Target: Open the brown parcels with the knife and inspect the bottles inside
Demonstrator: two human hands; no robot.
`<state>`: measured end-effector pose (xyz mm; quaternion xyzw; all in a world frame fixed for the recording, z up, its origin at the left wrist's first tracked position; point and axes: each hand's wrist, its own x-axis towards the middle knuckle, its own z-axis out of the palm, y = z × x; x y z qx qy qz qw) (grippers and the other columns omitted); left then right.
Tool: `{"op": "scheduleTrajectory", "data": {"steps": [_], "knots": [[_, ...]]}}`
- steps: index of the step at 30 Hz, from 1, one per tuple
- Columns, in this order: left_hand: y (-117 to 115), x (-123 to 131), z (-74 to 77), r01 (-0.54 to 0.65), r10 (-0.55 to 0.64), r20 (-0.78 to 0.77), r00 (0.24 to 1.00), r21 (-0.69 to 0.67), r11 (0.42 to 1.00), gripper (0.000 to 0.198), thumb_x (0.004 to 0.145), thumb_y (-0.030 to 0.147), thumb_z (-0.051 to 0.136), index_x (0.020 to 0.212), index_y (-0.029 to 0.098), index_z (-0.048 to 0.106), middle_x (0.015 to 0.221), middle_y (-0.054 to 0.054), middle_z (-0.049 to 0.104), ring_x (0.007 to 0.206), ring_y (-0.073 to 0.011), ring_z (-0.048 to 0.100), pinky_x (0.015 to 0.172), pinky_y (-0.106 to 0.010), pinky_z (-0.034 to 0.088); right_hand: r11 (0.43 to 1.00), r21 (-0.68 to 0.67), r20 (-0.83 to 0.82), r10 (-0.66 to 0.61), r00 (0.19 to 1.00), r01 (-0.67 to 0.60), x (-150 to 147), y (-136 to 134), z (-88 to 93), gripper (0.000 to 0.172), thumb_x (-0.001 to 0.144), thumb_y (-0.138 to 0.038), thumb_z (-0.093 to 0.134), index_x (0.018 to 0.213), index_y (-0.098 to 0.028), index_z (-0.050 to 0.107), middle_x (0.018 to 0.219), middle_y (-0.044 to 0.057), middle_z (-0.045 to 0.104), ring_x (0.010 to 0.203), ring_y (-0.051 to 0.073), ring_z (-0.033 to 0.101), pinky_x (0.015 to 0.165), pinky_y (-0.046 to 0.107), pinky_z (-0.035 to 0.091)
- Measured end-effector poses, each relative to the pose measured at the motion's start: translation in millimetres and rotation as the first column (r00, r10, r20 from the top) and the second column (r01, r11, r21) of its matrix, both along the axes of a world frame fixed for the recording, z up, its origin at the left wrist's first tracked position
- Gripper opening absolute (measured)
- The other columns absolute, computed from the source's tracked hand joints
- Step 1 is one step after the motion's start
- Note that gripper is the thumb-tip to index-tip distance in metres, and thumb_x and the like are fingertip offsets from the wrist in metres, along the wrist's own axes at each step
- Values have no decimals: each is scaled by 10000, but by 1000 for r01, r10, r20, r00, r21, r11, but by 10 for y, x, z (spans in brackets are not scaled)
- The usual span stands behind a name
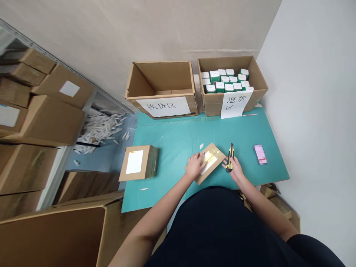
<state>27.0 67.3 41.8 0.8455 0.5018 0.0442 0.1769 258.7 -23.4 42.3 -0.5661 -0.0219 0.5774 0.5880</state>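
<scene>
A small cardboard box with a white label and clear tape lies turned at an angle on the green table. My left hand holds it from the left side, its fingers over the top by the label. In my right hand is a yellow and black utility knife, pointing away from me; whether its blade is out, I cannot tell. Fingertips of that hand are close to the box's right corner. Another labelled cardboard box sits apart at the table's left edge.
At the back of the green table stand two cartons with handwritten signs: the left carton and the right carton, which holds several green-and-white boxes. A blurred pink item lies right. Shelved cartons and a large open carton are left.
</scene>
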Motion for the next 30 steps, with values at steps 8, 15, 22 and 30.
{"op": "scheduleTrajectory", "data": {"steps": [8,15,22,30], "knots": [[-143,64,118,-154,167,28,986,-252,955,457,995,423,504,1412,242,558,1191,-83,674,1032,-236,664,804,-303,514,954,137,250,228,941,-268,118,1015,89,403,755,-498,750,1027,-247,589,983,12,736,913,175,695,748,276,560],[392,84,259,-56,65,145,987,-61,997,440,967,346,553,1383,206,583,1336,-128,615,1226,-281,582,1027,-383,481,986,16,342,149,928,-164,295,372,177,480,761,-541,732,1109,-254,569,1026,40,740,939,212,721,701,302,589],[850,338,199,144,-128,91,988,-184,972,534,950,356,567,1450,171,524,1418,-140,585,1299,-293,543,1078,-386,441,970,-239,205,106,973,-55,181,-777,54,594,696,-587,787,1103,-254,511,853,31,744,812,260,761,603,339,610],[618,246,265,-71,56,-62,997,-273,959,583,958,397,537,1489,163,475,1263,-149,668,1152,-295,636,922,-351,496,994,-106,258,4,966,24,61,-499,-29,502,743,-587,734,1064,-260,528,878,7,715,837,226,744,668,339,617]]}}
